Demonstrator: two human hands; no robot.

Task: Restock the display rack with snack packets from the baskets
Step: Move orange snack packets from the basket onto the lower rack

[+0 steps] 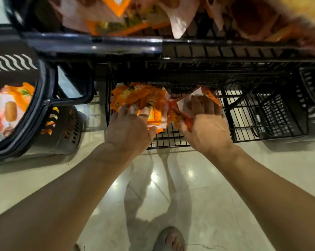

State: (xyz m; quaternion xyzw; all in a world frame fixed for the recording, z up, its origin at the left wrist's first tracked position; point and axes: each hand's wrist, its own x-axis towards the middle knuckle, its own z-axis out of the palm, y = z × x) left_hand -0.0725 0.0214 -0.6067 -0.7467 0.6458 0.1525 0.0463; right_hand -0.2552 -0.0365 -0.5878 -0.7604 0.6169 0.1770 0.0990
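Both hands settled orange packets onto the lowest wire shelf of the rack.

We had our left hand (pixel 129 127) spread flat, fingers open, pressing on the heap of glossy orange-and-white snack packets (pixel 140 98) so they stayed put at the left end of the black wire-grid bottom shelf (pixel 243 113), while our right hand (pixel 205 124) was curled around another orange packet (pixel 210 96), gripping it just beside that heap, we judged in order to lay it alongside. The shelf to the right of the packets was bare wire, so we judged most of this tier was yet to be filled. The dark plastic basket (pixel 44 127) stood on the pale tiled floor (pixel 171 187) at our left, more packets inside, near enough to reach without stepping.
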